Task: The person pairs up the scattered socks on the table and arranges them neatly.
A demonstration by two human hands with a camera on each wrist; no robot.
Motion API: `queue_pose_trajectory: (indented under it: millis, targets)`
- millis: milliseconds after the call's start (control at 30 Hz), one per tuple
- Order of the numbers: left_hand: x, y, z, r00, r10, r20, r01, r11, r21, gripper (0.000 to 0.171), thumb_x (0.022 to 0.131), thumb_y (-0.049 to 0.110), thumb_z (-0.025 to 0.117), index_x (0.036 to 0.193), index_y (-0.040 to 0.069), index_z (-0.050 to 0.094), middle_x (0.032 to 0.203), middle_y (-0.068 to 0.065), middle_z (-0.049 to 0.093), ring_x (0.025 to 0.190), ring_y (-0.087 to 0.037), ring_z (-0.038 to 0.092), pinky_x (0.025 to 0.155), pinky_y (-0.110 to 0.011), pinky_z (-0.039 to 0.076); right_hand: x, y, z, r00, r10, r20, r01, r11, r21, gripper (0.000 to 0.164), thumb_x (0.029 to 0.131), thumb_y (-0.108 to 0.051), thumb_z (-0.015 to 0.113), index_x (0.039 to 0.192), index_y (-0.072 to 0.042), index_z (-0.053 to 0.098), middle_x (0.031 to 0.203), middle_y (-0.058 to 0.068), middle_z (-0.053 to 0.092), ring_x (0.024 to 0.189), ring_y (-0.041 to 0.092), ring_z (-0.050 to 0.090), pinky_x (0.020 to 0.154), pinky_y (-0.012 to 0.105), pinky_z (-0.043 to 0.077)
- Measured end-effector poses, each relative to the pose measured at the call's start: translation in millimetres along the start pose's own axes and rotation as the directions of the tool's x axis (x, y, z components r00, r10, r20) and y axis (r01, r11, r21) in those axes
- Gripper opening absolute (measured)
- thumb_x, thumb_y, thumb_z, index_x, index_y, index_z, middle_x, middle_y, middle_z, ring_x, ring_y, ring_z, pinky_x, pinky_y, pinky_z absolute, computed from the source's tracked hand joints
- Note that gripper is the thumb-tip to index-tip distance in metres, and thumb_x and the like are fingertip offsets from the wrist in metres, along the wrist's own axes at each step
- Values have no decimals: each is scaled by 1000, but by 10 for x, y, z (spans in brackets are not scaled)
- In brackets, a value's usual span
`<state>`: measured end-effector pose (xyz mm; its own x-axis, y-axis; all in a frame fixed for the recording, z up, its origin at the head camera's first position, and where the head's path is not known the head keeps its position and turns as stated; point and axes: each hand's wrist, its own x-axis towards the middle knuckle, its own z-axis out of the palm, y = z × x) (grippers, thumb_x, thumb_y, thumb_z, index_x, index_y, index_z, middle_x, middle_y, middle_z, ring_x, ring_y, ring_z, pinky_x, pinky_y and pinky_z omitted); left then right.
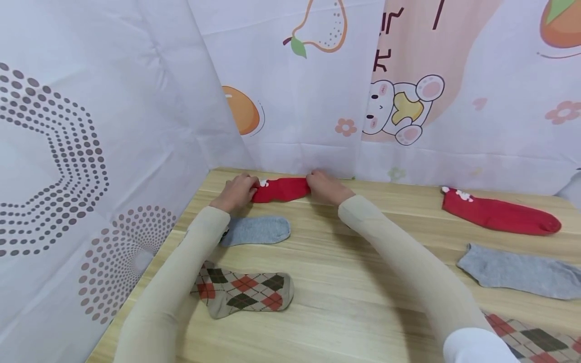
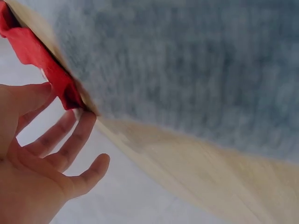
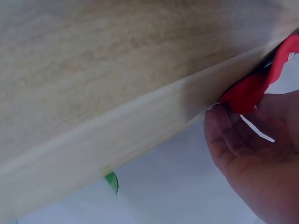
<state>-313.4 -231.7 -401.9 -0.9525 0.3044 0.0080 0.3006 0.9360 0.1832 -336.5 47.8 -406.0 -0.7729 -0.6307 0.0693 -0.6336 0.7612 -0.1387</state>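
Observation:
A red sock (image 1: pixel 283 189) with a white figure near its left end lies flat along the back of the wooden table. My left hand (image 1: pixel 236 192) pinches its left end between thumb and fingers. At the other end, my right hand (image 1: pixel 328 186) pinches the fabric; in the right wrist view the red cloth (image 3: pixel 252 88) bends up between thumb and fingertips. Just in front of the left hand lies a grey sock (image 1: pixel 258 230), its left end partly behind the sleeve. Nearer still is an argyle sock (image 1: pixel 247 292) in beige, orange and dark green.
On the table's right side lie a second red sock (image 1: pixel 499 216), another grey sock (image 1: pixel 526 272) and another argyle sock (image 1: pixel 540 338), the last cut off by the frame. A printed white curtain (image 1: pixel 290 111) hangs right behind the table's back edge, and another cloth (image 1: pixel 136 126) borders the left.

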Motion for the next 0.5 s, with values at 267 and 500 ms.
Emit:
queue_pose_trajectory:
  millis: [267, 500]
  targets:
    - [28, -19, 3, 1000, -7, 14, 7, 1000, -3, 15, 95, 7, 62, 110, 9, 62, 114, -17, 55, 104, -34, 54, 85, -58, 48, 60, 61, 14, 999, 49, -19, -45, 984, 174, 9, 95, -3, 59, 87, -1, 64, 85, 11, 61, 81, 25, 56, 77, 35, 49]
    - [62, -56, -17, 996, -64, 66, 70, 993, -95, 48, 98, 10, 60, 143, 5, 44, 146, -22, 41, 134, -39, 38, 104, -64, 36, 73, 73, 13, 998, 52, -31, -45, 981, 191, 7, 93, 0, 60, 89, 1, 66, 85, 11, 62, 81, 26, 55, 78, 35, 49]
